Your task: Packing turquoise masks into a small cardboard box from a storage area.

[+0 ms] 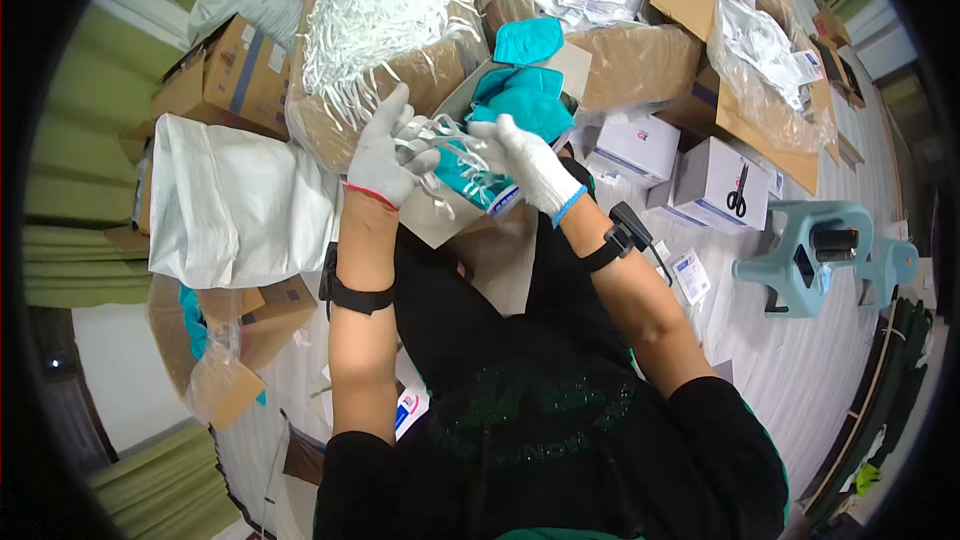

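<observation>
Thin white straps (446,128) trail between left hand (387,152) and right hand (536,168); teal masks (525,105) lie piled just beyond.

before my knit-gloved right hand (537,168), upper centre, folded fabric masks (520,100) lie in an open cardboard box (435,223); at right, loop-handled scissors (738,198) lie on a rectangular carton (702,178).

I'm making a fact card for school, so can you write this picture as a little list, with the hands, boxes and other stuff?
Left hand: white glove, red cuff, holding white straps
Right hand: white glove, blue cuff, holding the straps too
Under the hands: open box with teal masks
Beyond the left hand: big box heaped with white strips
On the left: large white sack
On the right: black scissors on a white box; pale blue stool
</observation>
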{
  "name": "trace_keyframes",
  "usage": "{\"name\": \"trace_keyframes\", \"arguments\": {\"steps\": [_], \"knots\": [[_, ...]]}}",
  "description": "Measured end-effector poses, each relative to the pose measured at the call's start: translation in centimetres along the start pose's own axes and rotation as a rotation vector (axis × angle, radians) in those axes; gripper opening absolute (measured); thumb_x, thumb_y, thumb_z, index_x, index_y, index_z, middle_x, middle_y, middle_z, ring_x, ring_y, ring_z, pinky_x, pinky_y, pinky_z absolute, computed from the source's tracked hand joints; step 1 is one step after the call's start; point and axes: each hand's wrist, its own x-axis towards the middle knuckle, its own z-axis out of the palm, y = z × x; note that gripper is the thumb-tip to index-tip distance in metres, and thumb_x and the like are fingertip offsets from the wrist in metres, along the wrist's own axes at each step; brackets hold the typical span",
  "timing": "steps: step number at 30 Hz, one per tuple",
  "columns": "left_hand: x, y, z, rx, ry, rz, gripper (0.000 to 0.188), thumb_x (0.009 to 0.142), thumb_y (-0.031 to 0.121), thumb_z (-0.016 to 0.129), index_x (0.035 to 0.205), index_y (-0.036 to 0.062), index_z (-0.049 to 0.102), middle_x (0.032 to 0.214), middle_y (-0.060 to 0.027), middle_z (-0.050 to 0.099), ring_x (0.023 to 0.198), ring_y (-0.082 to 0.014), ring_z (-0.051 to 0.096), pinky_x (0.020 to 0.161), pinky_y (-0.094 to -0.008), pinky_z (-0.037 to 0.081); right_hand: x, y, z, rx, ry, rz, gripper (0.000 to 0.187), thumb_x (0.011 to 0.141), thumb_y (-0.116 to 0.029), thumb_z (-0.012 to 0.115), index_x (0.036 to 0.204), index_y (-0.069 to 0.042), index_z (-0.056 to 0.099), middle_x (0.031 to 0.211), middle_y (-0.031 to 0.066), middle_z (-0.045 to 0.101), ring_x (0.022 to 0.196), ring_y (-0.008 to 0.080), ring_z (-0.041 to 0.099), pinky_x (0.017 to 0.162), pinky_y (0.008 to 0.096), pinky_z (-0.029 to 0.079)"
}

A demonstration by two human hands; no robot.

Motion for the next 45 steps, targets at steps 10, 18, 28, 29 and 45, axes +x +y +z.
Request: {"name": "trace_keyframes", "arguments": {"steps": [10,18,28,29,45], "knots": [[-0.5,-0.5,0.9,0.112,0.178,0.251,0.04,0.097,0.015,0.052,0.136,0.0081,0.047,0.1,-0.0135,0.059,0.084,-0.023,0.062,0.059,-0.0269,0.047,-4.0,-2.2,4.7,0.006,0.294,-0.055,0.02,0.097,-0.021,0.059,0.1,-0.002,0.065,0.074,0.0001,0.059,0.055,0.005,0.048,0.045,0.0182,0.036],[1.5,-3.6,-0.6,-0.177,0.365,0.307,0.015,0.092,0.019,0.062,0.091,0.0086,0.05,0.077,-0.0058,0.055,0.06,-0.0091,0.052,0.04,-0.0234,0.026,-4.4,-2.8,5.8,0.006,0.263,-0.219,0.021,0.099,-0.011,0.053,0.108,0.004,0.063,0.071,0.0,0.054,0.055,0.006,0.044,0.049,0.0196,0.037],[2.1,-5.9,0.0,0.034,0.256,0.595,0.031,0.098,0.025,0.057,0.073,0.0052,0.055,0.078,-0.0089,0.068,0.072,-0.0124,0.064,0.047,-0.0246,0.039,-6.6,-1.9,7.9,-1.2,0.167,-0.568,0.02,0.085,-0.01,0.063,0.103,-0.006,0.07,0.089,0.0166,0.067,0.083,0.035,0.064,0.074,0.0374,0.051],[1.7,-6.9,1.3,0.398,0.364,0.759,0.033,0.098,0.025,0.056,0.072,0.0045,0.055,0.075,-0.0082,0.068,0.07,-0.0128,0.064,0.05,-0.0267,0.042,-6.6,-2.3,7.9,-1.216,0.177,-0.567,0.02,0.085,-0.01,0.063,0.103,-0.005,0.07,0.089,0.0165,0.067,0.083,0.0345,0.064,0.074,0.0375,0.051],[-1.9,-7.4,4.9,0.113,0.092,0.395,0.032,0.079,0.002,0.07,0.057,0.0128,0.05,0.063,0.0067,0.053,0.055,-0.0056,0.051,0.048,-0.0278,0.035,-6.8,-3.9,8.1,-0.938,0.13,-0.19,0.036,0.097,-0.03,0.043,0.086,0.0,0.06,0.077,0.0217,0.063,0.073,0.0404,0.059,0.069,0.0412,0.047]]}}
